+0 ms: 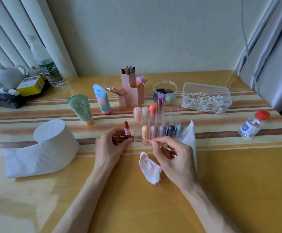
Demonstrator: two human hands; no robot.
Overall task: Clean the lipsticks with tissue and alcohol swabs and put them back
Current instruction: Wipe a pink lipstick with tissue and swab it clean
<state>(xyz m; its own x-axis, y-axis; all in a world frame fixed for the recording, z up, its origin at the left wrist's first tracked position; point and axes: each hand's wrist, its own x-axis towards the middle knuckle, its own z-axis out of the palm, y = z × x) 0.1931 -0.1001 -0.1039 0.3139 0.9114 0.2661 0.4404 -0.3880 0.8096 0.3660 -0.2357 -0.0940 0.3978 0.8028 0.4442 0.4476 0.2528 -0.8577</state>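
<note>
My left hand grips an uncapped red lipstick while my right hand pinches a stained swab, which I judge must next touch the bullet.

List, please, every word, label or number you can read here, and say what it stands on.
Nothing can be quoted with certainty.
Water bottle, green label: white Chinese characters, blurred.
Green tube and blue tube: print too small.
Yellow box: label blurred.
Red-capped bottle, blue label: unreadable.
Peach lipstick: pink lettering, too small.
</note>
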